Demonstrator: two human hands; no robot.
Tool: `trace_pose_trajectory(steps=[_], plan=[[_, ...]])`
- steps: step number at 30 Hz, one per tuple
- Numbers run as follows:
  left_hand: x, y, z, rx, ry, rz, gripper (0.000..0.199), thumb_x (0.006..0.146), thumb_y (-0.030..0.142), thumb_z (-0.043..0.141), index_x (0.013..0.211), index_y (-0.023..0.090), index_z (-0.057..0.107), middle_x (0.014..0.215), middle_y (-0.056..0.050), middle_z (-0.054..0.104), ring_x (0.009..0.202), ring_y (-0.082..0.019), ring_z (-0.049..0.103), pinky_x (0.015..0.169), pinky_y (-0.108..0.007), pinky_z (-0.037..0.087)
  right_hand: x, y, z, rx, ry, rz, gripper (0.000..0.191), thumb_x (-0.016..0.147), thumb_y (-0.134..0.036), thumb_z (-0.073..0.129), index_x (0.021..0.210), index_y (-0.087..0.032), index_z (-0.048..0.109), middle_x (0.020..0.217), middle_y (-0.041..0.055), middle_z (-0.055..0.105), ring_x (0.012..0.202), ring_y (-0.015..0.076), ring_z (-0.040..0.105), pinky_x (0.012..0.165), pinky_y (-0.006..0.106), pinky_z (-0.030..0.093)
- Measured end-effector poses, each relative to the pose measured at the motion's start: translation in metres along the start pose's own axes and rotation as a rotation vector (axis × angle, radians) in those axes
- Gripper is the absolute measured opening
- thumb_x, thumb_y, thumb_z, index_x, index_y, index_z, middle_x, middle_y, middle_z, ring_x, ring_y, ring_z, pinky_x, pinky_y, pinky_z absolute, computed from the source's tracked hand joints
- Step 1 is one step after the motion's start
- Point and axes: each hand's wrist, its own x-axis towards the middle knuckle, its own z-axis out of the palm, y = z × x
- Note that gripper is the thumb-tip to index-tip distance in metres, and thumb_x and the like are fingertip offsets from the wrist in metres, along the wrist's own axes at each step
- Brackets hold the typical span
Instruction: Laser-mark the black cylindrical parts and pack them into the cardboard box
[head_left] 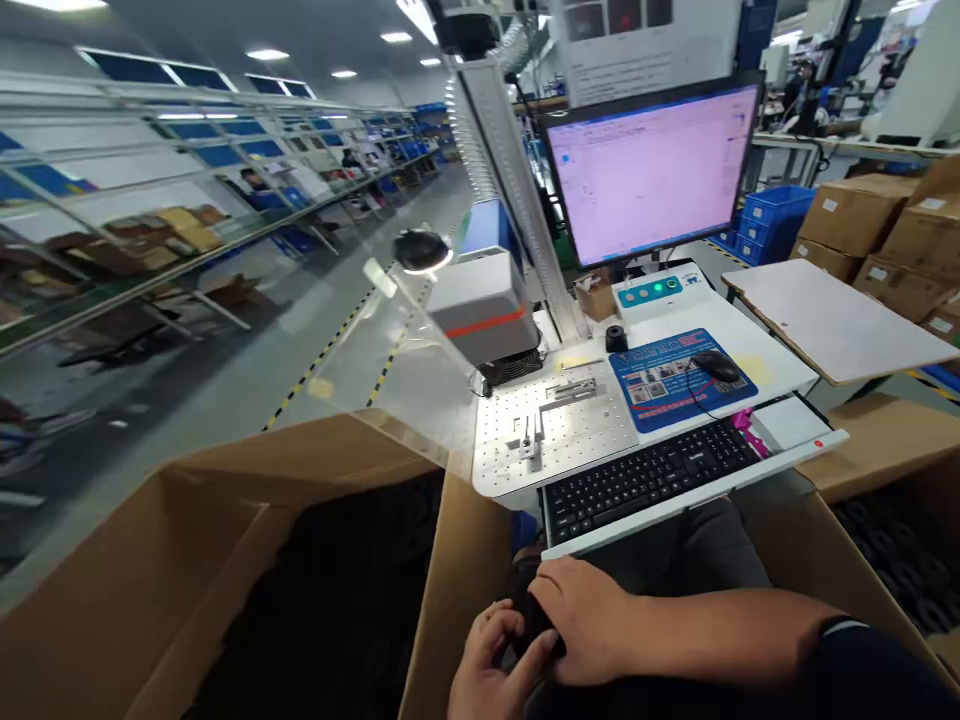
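My left hand [491, 665] and my right hand [589, 620] are together low in the view, in front of the keyboard drawer. Between them is a black part [531, 622], mostly hidden by my fingers. The thumb and fingers of my left hand curl round its near side. My right hand lies over it from the right, its fingers bent on top. A small black round part [616, 338] stands on the workbench beside the mouse pad. On the perforated metal plate [570, 440] are small metal stops.
An open cardboard box [202, 540] with dark contents stands at left; another box [885, 440] at right holds black ring-shaped parts. A keyboard [652, 475], mouse [715, 366] and monitor [652, 170] are ahead. The grey machine head [480, 305] overhangs the plate.
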Motion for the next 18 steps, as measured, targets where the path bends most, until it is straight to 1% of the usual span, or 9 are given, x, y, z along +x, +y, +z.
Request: trace_pose_trajectory(steps=[2, 4, 7, 10, 13, 15, 16, 18], plan=[[-0.001, -0.008, -0.009, 0.013, 0.023, 0.018, 0.054, 0.063, 0.073, 0.087, 0.071, 0.024, 0.066, 0.112, -0.012, 0.069, 0.122, -0.04, 0.065, 0.098, -0.048, 0.061, 0.007, -0.005, 0.006, 0.002, -0.025, -0.013, 0.05, 0.075, -0.038, 0.075, 0.118, -0.015, 0.064, 0.121, 0.0165, 0.064, 0.109, 0.0327, 0.061, 0.097, 0.048, 0.056], [-0.003, -0.013, -0.018, 0.015, 0.023, 0.034, 0.054, 0.063, 0.074, 0.086, 0.074, 0.024, 0.069, 0.112, -0.013, 0.068, 0.124, -0.041, 0.063, 0.102, -0.051, 0.059, 0.009, -0.007, 0.009, 0.044, -0.038, -0.025, 0.046, 0.074, -0.036, 0.074, 0.115, -0.017, 0.063, 0.12, 0.0147, 0.063, 0.109, 0.0312, 0.061, 0.098, 0.046, 0.056], [-0.01, -0.011, -0.024, -0.03, -0.05, 0.04, 0.056, 0.065, 0.076, 0.084, 0.085, 0.025, 0.075, 0.116, -0.015, 0.067, 0.124, -0.041, 0.061, 0.107, -0.054, 0.054, 0.007, -0.009, 0.009, 0.153, -0.021, 0.01, 0.048, 0.071, -0.033, 0.079, 0.114, -0.019, 0.063, 0.121, 0.0125, 0.063, 0.112, 0.0302, 0.061, 0.101, 0.046, 0.055], [-0.013, -0.007, -0.026, -0.106, -0.1, 0.054, 0.057, 0.068, 0.075, 0.084, 0.095, 0.025, 0.077, 0.116, -0.015, 0.067, 0.12, -0.038, 0.061, 0.107, -0.053, 0.053, 0.004, -0.007, 0.006, 0.239, -0.014, 0.051, 0.048, 0.07, -0.024, 0.079, 0.116, -0.022, 0.064, 0.12, 0.0096, 0.063, 0.111, 0.0281, 0.062, 0.101, 0.045, 0.055], [-0.013, -0.011, -0.029, -0.181, -0.085, 0.04, 0.059, 0.067, 0.07, 0.087, 0.102, 0.025, 0.075, 0.114, -0.013, 0.068, 0.111, -0.035, 0.065, 0.098, -0.048, 0.056, 0.001, -0.003, 0.004, 0.299, 0.007, 0.086, 0.049, 0.069, -0.015, 0.074, 0.116, -0.024, 0.063, 0.12, 0.0079, 0.064, 0.113, 0.0268, 0.063, 0.101, 0.044, 0.055], [-0.013, -0.017, -0.032, -0.227, -0.065, -0.01, 0.058, 0.067, 0.064, 0.089, 0.104, 0.023, 0.072, 0.109, -0.011, 0.069, 0.101, -0.032, 0.068, 0.09, -0.043, 0.058, 0.001, 0.001, 0.003, 0.316, 0.053, 0.126, 0.053, 0.068, -0.014, 0.075, 0.118, -0.025, 0.063, 0.123, 0.0083, 0.063, 0.115, 0.0273, 0.064, 0.103, 0.046, 0.055], [-0.012, -0.021, -0.035, -0.249, -0.04, -0.042, 0.056, 0.068, 0.062, 0.089, 0.104, 0.023, 0.071, 0.105, -0.009, 0.07, 0.096, -0.03, 0.068, 0.086, -0.041, 0.058, 0.001, 0.005, 0.002, 0.316, 0.087, 0.14, 0.054, 0.068, -0.015, 0.076, 0.12, -0.026, 0.063, 0.125, 0.0087, 0.062, 0.117, 0.0279, 0.064, 0.105, 0.047, 0.055], [-0.008, -0.029, -0.043, -0.283, 0.072, -0.099, 0.05, 0.073, 0.06, 0.086, 0.1, 0.022, 0.067, 0.096, -0.006, 0.07, 0.086, -0.026, 0.068, 0.079, -0.036, 0.057, 0.006, 0.014, -0.005, 0.301, 0.173, 0.144, 0.056, 0.069, -0.019, 0.08, 0.122, -0.027, 0.063, 0.129, 0.0093, 0.061, 0.121, 0.0291, 0.063, 0.108, 0.048, 0.053]])
